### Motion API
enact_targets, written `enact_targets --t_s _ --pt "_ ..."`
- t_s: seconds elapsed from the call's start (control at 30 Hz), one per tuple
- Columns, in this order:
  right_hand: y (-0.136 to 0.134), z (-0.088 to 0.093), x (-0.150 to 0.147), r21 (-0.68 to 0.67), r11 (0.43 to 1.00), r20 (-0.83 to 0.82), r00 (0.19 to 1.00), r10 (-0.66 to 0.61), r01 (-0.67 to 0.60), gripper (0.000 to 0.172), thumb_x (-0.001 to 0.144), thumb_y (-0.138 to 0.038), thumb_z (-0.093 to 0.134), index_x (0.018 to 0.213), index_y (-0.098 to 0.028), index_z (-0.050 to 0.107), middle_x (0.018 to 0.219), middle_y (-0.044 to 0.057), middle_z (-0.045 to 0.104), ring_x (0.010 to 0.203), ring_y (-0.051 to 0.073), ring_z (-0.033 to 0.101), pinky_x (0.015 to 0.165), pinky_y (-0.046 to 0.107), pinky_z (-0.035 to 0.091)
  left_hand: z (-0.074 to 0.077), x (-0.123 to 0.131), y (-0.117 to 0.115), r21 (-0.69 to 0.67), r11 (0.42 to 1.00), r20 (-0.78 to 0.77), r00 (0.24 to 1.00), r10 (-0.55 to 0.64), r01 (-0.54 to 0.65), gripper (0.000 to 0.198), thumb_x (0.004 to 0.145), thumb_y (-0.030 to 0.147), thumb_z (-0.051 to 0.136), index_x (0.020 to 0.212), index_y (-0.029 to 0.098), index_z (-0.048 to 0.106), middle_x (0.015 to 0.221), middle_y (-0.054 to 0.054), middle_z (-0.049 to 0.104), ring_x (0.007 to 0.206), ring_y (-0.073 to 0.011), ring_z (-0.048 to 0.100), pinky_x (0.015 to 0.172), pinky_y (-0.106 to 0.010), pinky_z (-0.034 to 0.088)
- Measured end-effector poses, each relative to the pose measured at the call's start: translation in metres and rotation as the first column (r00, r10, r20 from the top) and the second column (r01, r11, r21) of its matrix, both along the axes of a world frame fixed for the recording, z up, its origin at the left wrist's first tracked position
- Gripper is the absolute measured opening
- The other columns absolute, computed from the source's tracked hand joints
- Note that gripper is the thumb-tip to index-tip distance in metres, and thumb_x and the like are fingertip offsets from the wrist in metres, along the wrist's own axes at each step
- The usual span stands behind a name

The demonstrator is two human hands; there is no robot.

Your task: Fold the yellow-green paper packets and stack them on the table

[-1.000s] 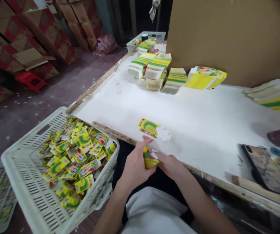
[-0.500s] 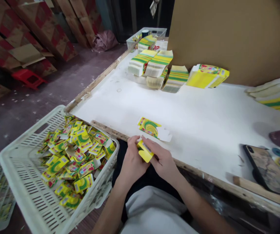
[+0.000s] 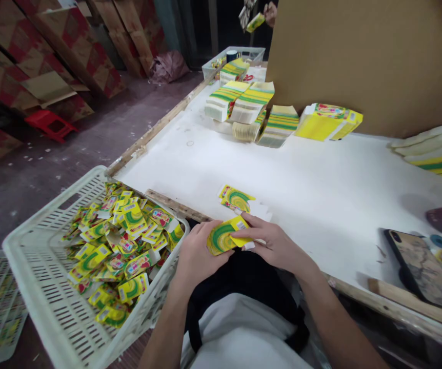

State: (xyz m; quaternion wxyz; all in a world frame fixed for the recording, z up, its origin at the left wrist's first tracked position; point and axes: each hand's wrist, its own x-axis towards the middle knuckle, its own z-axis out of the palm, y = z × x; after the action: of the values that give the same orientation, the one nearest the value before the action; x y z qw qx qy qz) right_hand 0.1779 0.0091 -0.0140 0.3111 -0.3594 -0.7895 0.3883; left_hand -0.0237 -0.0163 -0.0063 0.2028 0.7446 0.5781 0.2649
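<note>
White table [image 3: 321, 184], near edge: our left hand [image 3: 197, 254] and right hand [image 3: 278, 246] pinch one carton [image 3: 223, 237]. We should crease squarely.

Basket [image 3: 44, 287] left of table [image 3: 321, 184]; phone [image 3: 417, 266] right.

No word, number or brand can be read anywhere. The yellow and green box [image 3: 224, 237] at the table's near edge carries printed patches and a small white label, but they are too small and blurred to make out. The same goes for the heap of loose boxes [image 3: 128, 241], the flat stacks [image 3: 252, 97] and the red-patterned cartons [image 3: 55, 51].
</note>
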Motion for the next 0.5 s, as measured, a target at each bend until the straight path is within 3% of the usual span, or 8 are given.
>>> enact_targets --t_s 0.17,0.27,0.33,0.37,0.43,0.47,0.5 --pt "-0.005 0.002 -0.014 -0.12 0.983 -0.097 0.984 -0.15 0.139 0.035 0.071 -0.005 0.058 0.096 -0.025 0.071 0.131 0.006 0.05 0.124 0.025 0.044 0.1 0.039 0.039 0.001 0.008 0.0 0.063 0.998 -0.011 1.0 0.012 -0.011 0.046 0.065 0.029 0.067 0.107 0.022 0.051 0.101 -0.006 0.062 0.095 -0.0229 0.057 0.084 -0.036 0.045" --pt "-0.005 -0.005 -0.024 -0.149 0.974 -0.188 0.963 -0.195 0.168 0.045 0.073 -0.015 0.063 0.116 -0.027 0.059 0.133 0.007 0.048 0.125 0.025 0.041 0.1 0.039 0.039 -0.002 0.0 0.001 0.06 0.996 0.04 0.997 0.069 -0.071 0.049 0.065 0.031 0.068 0.109 0.022 0.049 0.102 -0.006 0.061 0.094 -0.0221 0.057 0.083 -0.036 0.045" --pt "0.001 -0.01 -0.025 -0.156 0.957 -0.218 0.937 -0.274 0.244 0.054 0.075 -0.019 0.062 0.126 -0.027 0.048 0.129 0.008 0.05 0.116 0.023 0.05 0.094 0.038 0.044 -0.004 -0.016 0.003 0.107 0.966 0.059 0.972 0.229 -0.234 0.051 0.066 0.035 0.068 0.111 0.021 0.049 0.104 -0.007 0.06 0.096 -0.0234 0.056 0.085 -0.038 0.044" --pt "0.006 -0.013 -0.024 -0.145 0.936 -0.182 0.921 -0.345 0.322 0.05 0.076 -0.02 0.06 0.124 -0.025 0.048 0.124 0.008 0.053 0.109 0.022 0.055 0.09 0.037 0.046 -0.004 -0.027 0.004 0.158 0.92 0.058 0.933 0.354 -0.359 0.054 0.066 0.037 0.068 0.113 0.02 0.049 0.106 -0.008 0.059 0.099 -0.0255 0.055 0.088 -0.041 0.042" --pt "0.018 -0.02 -0.021 -0.065 0.863 0.033 0.865 -0.5 0.501 0.034 0.078 -0.018 0.057 0.111 -0.02 0.056 0.109 0.009 0.057 0.095 0.021 0.058 0.083 0.037 0.049 -0.004 -0.052 0.006 0.313 0.722 0.042 0.768 0.639 -0.617 0.071 0.061 0.042 0.071 0.121 0.015 0.044 0.115 -0.014 0.053 0.111 -0.033 0.047 0.095 -0.052 0.033" --pt "0.025 -0.024 -0.02 0.0 0.825 0.182 0.811 -0.556 0.565 0.027 0.077 -0.017 0.056 0.104 -0.018 0.058 0.103 0.01 0.057 0.093 0.023 0.057 0.081 0.038 0.048 -0.004 -0.063 0.007 0.36 0.634 0.031 0.688 0.725 -0.684 0.083 0.058 0.044 0.073 0.126 0.011 0.039 0.123 -0.019 0.048 0.117 -0.0366 0.041 0.099 -0.055 0.026" --pt "0.03 -0.027 -0.019 0.059 0.797 0.315 0.746 -0.586 0.601 0.024 0.076 -0.017 0.057 0.099 -0.016 0.059 0.099 0.011 0.056 0.092 0.025 0.056 0.079 0.039 0.047 -0.004 -0.072 0.008 0.386 0.593 0.024 0.65 0.759 -0.707 0.09 0.058 0.046 0.073 0.129 0.008 0.035 0.127 -0.022 0.043 0.121 -0.0385 0.037 0.101 -0.056 0.023"
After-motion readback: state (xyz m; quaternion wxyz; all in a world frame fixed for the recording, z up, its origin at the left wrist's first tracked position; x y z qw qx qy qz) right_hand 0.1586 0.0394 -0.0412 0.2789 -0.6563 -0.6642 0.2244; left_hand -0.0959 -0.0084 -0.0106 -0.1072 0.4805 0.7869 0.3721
